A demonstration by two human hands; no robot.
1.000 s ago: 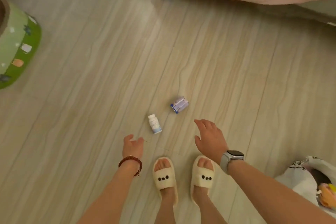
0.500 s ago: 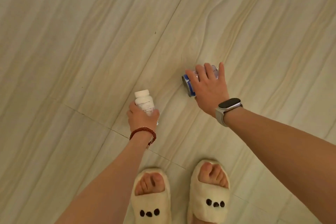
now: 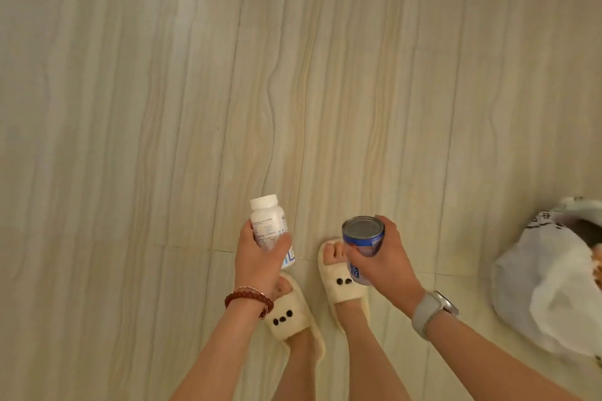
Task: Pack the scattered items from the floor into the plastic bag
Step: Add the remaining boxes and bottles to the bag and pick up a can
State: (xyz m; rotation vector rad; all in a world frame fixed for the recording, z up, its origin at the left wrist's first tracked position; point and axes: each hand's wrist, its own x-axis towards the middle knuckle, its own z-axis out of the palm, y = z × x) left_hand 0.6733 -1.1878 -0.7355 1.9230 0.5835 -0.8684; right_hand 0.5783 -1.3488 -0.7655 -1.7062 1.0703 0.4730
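While pale wood-grain floor (image 3: pixel 163 107) filled most of the frame, the white plastic bag (image 3: pixel 550 286) sat slumped at the right edge, its mouth open toward the top and something orange and dark showing inside. Dark characters were printed near the rim, too small to read.

Low in the centre stood two feet in cream slippers (image 3: pixel 342 283), each with small dark dots on the strap.

Above them, the right hand (image 3: pixel 387 264), with a watch on its wrist, had fingers and thumb wrapped round a blue-labelled can (image 3: pixel 363 238), silver end facing up. The label carried white lettering, but it was blurred and partly covered.

To its left, the left hand (image 3: pixel 260 260), with a beaded bracelet at the wrist, gripped a white bottle (image 3: pixel 269 225) by its lower half, white cap pointing up the frame. Fine print covered the label and blue marks showed near the base; none was legible.

Both items appeared lifted off the floor, so the pickup looked finished and the carry to the bag was the step in hand. The next move probably called for swinging both hands toward the right edge, over the open mouth, and letting go there, the can likely first since it was nearer.
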